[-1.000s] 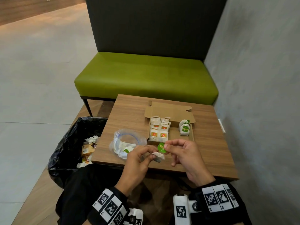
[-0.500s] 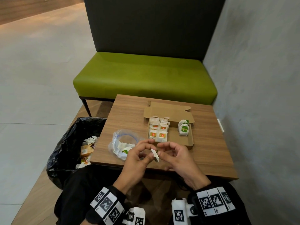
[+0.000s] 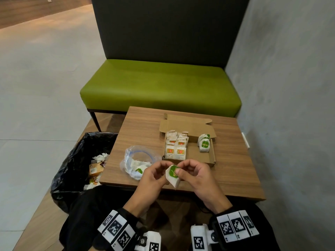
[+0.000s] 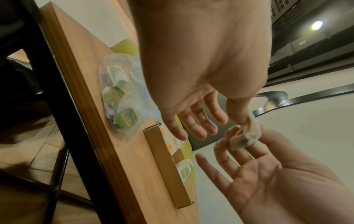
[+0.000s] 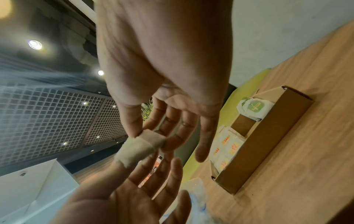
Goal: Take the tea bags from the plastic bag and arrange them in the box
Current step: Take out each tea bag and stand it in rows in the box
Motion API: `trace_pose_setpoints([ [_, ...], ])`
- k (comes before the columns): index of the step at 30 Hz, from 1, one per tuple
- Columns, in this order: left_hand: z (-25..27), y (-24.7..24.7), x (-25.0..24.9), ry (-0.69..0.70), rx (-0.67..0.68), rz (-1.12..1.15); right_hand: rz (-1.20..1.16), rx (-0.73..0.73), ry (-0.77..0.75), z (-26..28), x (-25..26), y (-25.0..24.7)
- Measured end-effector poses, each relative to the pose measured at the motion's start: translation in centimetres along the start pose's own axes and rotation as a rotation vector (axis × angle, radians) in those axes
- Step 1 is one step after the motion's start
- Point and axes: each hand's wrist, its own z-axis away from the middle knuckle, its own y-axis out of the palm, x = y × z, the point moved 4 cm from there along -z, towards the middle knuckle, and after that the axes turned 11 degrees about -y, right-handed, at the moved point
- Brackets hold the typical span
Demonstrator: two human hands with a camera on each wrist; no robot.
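A white tea bag with a green tag (image 3: 173, 175) is held above the table's near edge, pinched from both sides. My left hand (image 3: 163, 172) grips its left edge and my right hand (image 3: 181, 169) pinches its tag side. In the left wrist view the tea bag (image 4: 247, 136) hangs off my left thumb. The right wrist view has the tea bag (image 5: 141, 145) between my right thumb and a finger. The open cardboard box (image 3: 211, 156) holds rows of orange-tagged bags (image 3: 176, 147) on its left and a few green-tagged bags (image 3: 204, 144) on its right. The clear plastic bag (image 3: 137, 162) lies left of the box with green-tagged bags inside.
The small wooden table (image 3: 235, 169) stands against a grey wall (image 3: 290, 105) on the right. A bin lined with a black bag (image 3: 72, 169), holding wrappers, stands at the table's left. A green bench (image 3: 159, 87) sits behind the table.
The tea bag was edge-on between my fingers half a second ago; it now lies turned with its green tag facing up. Both hands stayed over the table's near edge.
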Motion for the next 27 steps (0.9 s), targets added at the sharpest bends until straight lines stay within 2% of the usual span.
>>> trace_pose_setpoints([
  [3, 0.1, 0.4, 0.2, -0.036, -0.026, 0.011, -0.064, -0.097, 0.022, 0.1, -0.5, 0.1],
  [6, -0.1, 0.5, 0.5, -0.094, -0.041, 0.126, -0.11, -0.264, 0.024, 0.0, -0.9, -0.2],
  [8, -0.1, 0.9, 0.1, -0.067, -0.042, 0.059, -0.121, -0.332, 0.021, 0.0, -1.1, -0.2],
  [11, -0.2, 1.1, -0.2, 0.032, -0.092, -0.138, -0.152, -0.31, 0.037, 0.0, -1.2, 0.1],
  [15, -0.7, 0.4, -0.3, 0.087, -0.192, -0.215, -0.099, -0.218, 0.083, 0.3, -1.1, 0.1],
  [20, -0.7, 0.5, -0.5, 0.077, -0.158, -0.257, -0.091, -0.204, 0.129, 0.2, -1.2, -0.3],
  [27, -0.9, 0.7, -0.7, 0.082, -0.08, -0.309, 0.011, -0.169, 0.061, -0.3, -0.4, -0.8],
])
